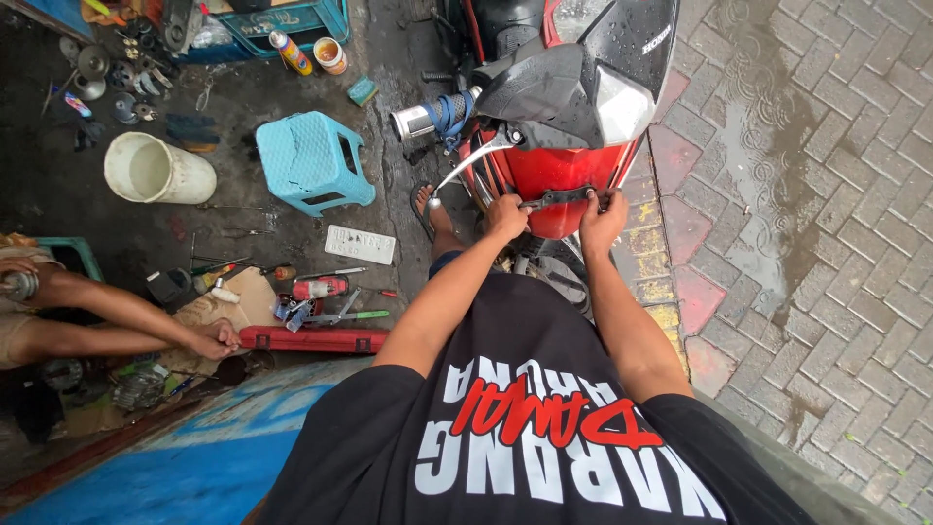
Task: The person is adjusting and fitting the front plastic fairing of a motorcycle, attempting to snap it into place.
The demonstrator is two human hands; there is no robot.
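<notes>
Both your left hand [505, 216] and right hand [603, 218] are clamped on the black bracket [556, 197] across the scooter's red front fender [549, 175], so you're mid-fitting it, and next probably needs steady, even pressure.

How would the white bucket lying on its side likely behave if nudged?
The white bucket lies on its side, so it would probably roll. It looks empty and plastic, so likely light. The ground looks wet, so it may also slide.
</notes>
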